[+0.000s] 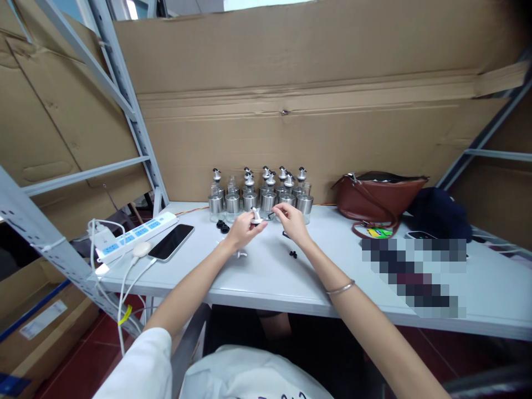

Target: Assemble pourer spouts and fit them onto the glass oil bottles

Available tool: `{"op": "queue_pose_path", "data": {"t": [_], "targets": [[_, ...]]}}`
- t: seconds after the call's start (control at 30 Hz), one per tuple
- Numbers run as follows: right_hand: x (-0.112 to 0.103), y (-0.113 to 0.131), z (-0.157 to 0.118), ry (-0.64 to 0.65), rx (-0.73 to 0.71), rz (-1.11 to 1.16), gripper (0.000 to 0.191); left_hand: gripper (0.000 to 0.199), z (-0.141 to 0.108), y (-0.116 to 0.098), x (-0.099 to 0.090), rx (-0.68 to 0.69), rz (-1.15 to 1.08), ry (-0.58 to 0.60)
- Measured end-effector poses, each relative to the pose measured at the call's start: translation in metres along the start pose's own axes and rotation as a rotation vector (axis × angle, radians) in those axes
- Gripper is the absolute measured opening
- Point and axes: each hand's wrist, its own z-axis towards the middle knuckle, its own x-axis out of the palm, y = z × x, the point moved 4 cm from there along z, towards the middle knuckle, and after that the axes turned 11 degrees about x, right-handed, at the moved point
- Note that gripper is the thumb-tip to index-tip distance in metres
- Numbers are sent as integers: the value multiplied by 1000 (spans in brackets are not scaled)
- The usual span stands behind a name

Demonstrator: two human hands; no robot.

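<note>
My left hand (241,229) is closed around a white and silver bottle pourer (256,216). Close beside it, my right hand (292,223) pinches a small dark piece (271,216) near the pourer's side; whether the two touch I cannot tell. Behind both hands stand several glass bottles with steel sleeves (268,200), many topped with silver and black pourers (249,178). Small black parts (293,254) lie below my right hand, and a black piece (286,235) is partly hidden by it. Black round caps (223,226) and a whitish part (240,254) lie about my left hand.
A power strip (137,237) with cables and a phone (172,243) lie on the left of the white table (266,282). At right are a brown bag (378,194), a dark cap (440,213) and a blurred patch. A cardboard wall (249,133) closes the back.
</note>
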Motion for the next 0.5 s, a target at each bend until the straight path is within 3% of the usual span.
{"op": "queue_pose_path", "data": {"t": [0.13, 0.3, 0.5], "targets": [[-2, -18, 8, 87, 162, -116, 31, 26, -3, 8, -6, -6, 68, -40], [-21, -42, 12, 181, 342, -289, 30, 26, -3, 9, -4, 17, 116, -38], [-29, -60, 10, 273, 450, -420, 30, 27, -3, 9, -5, 39, 146, -28]]}}
